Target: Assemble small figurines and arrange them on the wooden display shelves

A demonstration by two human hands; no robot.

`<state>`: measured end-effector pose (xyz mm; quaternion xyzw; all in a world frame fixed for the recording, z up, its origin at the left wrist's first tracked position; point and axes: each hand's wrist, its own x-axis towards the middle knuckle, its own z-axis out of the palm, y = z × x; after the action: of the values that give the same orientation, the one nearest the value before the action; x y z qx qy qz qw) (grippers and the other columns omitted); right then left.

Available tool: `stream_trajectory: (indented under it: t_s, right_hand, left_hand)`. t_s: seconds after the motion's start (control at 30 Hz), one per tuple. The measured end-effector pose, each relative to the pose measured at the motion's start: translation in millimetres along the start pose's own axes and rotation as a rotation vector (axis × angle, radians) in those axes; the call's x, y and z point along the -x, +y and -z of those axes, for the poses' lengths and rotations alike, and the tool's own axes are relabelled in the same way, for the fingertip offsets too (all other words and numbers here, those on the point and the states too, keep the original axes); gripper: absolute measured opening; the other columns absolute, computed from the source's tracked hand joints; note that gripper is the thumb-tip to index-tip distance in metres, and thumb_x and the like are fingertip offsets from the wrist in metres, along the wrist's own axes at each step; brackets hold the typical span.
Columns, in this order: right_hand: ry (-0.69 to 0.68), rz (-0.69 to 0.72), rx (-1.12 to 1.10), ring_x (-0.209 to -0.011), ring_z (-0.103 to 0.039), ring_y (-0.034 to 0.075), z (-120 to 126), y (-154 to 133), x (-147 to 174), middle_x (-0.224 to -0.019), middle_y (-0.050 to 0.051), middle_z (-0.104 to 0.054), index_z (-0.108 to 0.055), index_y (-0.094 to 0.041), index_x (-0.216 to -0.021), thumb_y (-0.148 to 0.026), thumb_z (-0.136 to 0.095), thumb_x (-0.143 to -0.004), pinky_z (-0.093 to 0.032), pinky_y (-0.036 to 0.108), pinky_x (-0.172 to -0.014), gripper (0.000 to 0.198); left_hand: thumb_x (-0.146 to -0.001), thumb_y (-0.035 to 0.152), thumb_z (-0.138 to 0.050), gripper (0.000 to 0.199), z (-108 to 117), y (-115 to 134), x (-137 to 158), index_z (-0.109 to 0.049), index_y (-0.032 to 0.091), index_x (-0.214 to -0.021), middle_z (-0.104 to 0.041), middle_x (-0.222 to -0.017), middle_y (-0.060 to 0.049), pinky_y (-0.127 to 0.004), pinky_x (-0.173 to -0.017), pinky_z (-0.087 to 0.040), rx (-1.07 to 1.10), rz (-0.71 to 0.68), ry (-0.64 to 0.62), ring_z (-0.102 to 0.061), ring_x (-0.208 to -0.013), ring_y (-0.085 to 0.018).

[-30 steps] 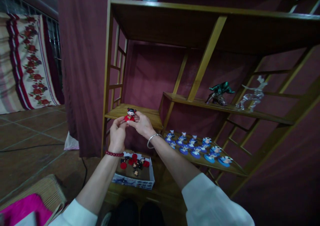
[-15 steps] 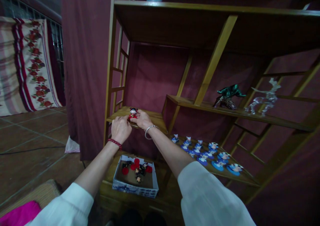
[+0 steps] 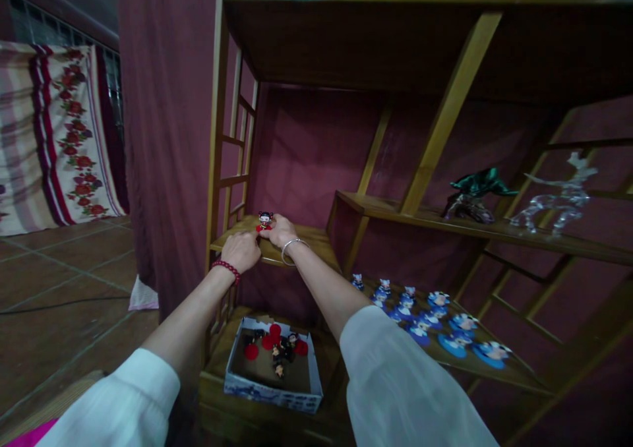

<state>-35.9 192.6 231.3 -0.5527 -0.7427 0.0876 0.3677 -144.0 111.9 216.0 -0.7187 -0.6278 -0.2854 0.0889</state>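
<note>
A small figurine [image 3: 266,219] with black hair buns and a red base stands upright at the left end of a wooden shelf [image 3: 312,244]. My right hand [image 3: 279,231], wearing a silver bangle, is closed around its right side. From the left, my left hand [image 3: 240,252], with a red bead bracelet, has its fingers curled at the figurine's base; its fingertips are partly hidden. Below both hands sits an open cardboard box [image 3: 270,394] holding several similar figurines [image 3: 277,353] with red round bases, some lying over.
Several blue-based figurines [image 3: 420,328] stand in rows on the lower right shelf. A dark green sculpture [image 3: 477,193] and a clear deer figure [image 3: 558,196] occupy the middle shelf. A slanted wooden post [image 3: 450,114] divides the unit. A dark curtain [image 3: 168,137] hangs at left.
The figurine and both hands have shifted slightly farther back over the shelf. My view has moved a little, so the shelf contents on the right appear farther right.
</note>
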Motion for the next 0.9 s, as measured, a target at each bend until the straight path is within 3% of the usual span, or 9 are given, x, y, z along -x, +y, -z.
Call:
stream_trajectory:
  t_s: [0.3,0.6,0.9]
  right_hand:
    - [0.004,-0.023,0.042,-0.077,-0.058,0.015,-5,-2,-21,-0.086,0.003,-0.064,-0.057,-0.018,-0.094,-0.032,-0.07,-0.055,-0.044,0.023,-0.067,0.043]
    - [-0.01,-0.066,0.103,-0.083,-0.058,0.016,-12,-3,-42,-0.09,0.003,-0.064,-0.057,-0.019,-0.093,-0.03,-0.072,-0.053,-0.044,0.024,-0.072,0.044]
    - [0.006,-0.086,0.159,-0.083,-0.06,0.016,-30,4,-61,-0.088,0.005,-0.065,-0.058,-0.019,-0.093,-0.034,-0.071,-0.055,-0.045,0.024,-0.068,0.044]
  left_hand:
    - [-0.074,0.015,-0.036,0.038,-9,-11,-28,-0.055,0.011,-0.105,-0.059,-0.106,-0.017,-0.035,-0.085,-0.038,0.024,-0.067,-0.145,-0.051,-0.103,-0.027]
    - [-0.077,0.022,-0.033,0.04,-18,-19,-51,-0.052,0.009,-0.111,-0.048,-0.123,-0.017,-0.039,-0.098,-0.024,-0.001,-0.096,-0.22,-0.033,-0.121,-0.028]
    - [-0.074,0.021,-0.038,0.034,-27,-28,-65,-0.057,0.014,-0.101,-0.053,-0.119,-0.013,-0.036,-0.096,-0.028,0.013,-0.073,-0.213,-0.039,-0.117,-0.026]
